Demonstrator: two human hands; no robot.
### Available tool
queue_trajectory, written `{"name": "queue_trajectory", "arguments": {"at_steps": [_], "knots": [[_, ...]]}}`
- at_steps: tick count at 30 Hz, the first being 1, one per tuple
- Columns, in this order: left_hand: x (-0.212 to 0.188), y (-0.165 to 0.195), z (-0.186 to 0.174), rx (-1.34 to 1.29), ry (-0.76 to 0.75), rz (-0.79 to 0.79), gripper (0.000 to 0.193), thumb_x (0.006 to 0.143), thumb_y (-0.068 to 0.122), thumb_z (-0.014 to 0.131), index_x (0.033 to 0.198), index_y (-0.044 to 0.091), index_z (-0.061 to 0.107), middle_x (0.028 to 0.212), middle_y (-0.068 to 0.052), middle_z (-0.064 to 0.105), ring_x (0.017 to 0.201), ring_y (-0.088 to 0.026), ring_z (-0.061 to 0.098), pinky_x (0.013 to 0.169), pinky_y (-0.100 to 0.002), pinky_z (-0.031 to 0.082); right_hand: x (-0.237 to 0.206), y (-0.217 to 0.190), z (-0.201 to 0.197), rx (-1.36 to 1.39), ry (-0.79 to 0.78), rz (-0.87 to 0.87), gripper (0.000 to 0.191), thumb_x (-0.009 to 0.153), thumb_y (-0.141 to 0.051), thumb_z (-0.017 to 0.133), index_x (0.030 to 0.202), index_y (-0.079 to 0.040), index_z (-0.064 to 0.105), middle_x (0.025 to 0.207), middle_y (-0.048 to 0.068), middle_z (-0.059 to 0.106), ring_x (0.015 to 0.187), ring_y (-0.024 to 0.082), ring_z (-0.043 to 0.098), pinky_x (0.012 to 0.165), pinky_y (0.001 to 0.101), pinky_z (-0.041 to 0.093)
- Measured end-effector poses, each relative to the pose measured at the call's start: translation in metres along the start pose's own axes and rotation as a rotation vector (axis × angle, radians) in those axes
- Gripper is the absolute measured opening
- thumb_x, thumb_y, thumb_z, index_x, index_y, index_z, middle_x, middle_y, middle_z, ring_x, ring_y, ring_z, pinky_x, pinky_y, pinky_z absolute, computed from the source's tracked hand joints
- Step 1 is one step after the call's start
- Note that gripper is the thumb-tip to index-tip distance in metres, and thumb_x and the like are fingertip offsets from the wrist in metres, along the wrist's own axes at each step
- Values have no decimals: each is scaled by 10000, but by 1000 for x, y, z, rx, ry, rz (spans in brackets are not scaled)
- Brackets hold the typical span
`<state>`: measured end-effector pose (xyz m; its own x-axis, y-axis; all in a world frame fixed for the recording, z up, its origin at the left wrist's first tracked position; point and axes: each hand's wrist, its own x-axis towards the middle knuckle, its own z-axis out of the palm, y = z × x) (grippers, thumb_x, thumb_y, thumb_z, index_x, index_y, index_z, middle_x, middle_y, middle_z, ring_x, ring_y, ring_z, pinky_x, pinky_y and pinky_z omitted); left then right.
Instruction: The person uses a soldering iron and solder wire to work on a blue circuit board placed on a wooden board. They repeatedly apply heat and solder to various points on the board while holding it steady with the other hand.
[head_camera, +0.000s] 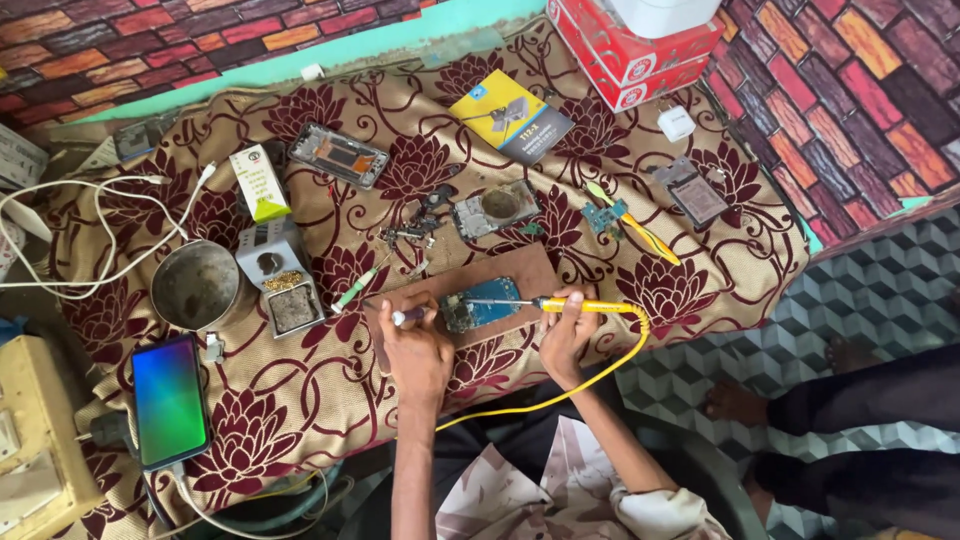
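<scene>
Circuit board (482, 304): on wooden block (520, 272), centre.
Right hand (566, 335): closed on yellow soldering iron (575, 304), tip at board's top edge.
Left hand (417, 348): closed on tool (408, 316) left of board.
Advice: brace wrists, touch lightly.

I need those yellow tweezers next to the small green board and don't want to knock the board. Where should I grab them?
Grip the tweezers at the lower-right end, coming from the right. They lie flat and slanted on the cloth; their upper-left end sits against the green board, while the lower-right end looks free, so a pinch across the narrow sides there likely spares the board.
</scene>
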<state>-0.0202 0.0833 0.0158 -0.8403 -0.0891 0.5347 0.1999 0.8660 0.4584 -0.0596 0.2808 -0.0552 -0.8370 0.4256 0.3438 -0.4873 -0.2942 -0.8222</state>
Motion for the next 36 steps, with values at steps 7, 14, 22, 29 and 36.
{"name": "queue_trajectory", "arguments": {"at_steps": [7, 14, 22, 29, 36], "knots": [[0, 0, -1, 40, 17, 62, 90, 868, -40, 551, 952, -52, 583, 919, -121, 679, 641, -262, 650, 1212, -439, 318, 2, -4, 1, -28, -27, 13, 271, 1121, -227, 440, 928, -43, 487, 666, 8, 454, 495, 61, 409, 434, 237, 353], [-9, -11, 10, -99, 46, 6, 141, 912, -39, 531, 1028, -119, 537, 850, -124, 693, 599, -269, 651, 1150, -417, 406, 1, -4, -1, -42, -8, 37, 253, 1110, -177, 454, 896, -45, 482, 645, 4, 454, 464, 53, 389, 416, 229, 344], [-10, -5, 0, 24, -89, -49, 47, 893, -20, 562, 922, -46, 588, 755, -135, 685, 577, -320, 673, 1186, -408, 384, 18, -43, 20, -378, -124, -140, 245, 1049, -72, 515, 805, -52, 497, 633, 29, 564, 485, 69, 471, 436, 262, 373], [-6, 0, -8, 5, 4, 74, 85, 797, -57, 560, 877, -78, 578, 911, -132, 714, 573, -329, 667, 1138, -431, 392, 30, -70, 40, -555, -394, -368, 207, 1008, -62, 557, 811, -19, 510, 677, 69, 647, 531, 93, 568, 476, 305, 416], [-4, -5, -8, -108, -24, -35, 155, 856, -56, 566, 1006, -88, 592, 990, -73, 691, 623, -303, 684, 1109, -346, 437, 23, -35, 41, -170, -81, -119, 226, 1044, -52, 474, 818, -36, 481, 625, 14, 531, 445, 51, 460, 380, 235, 357]]}}
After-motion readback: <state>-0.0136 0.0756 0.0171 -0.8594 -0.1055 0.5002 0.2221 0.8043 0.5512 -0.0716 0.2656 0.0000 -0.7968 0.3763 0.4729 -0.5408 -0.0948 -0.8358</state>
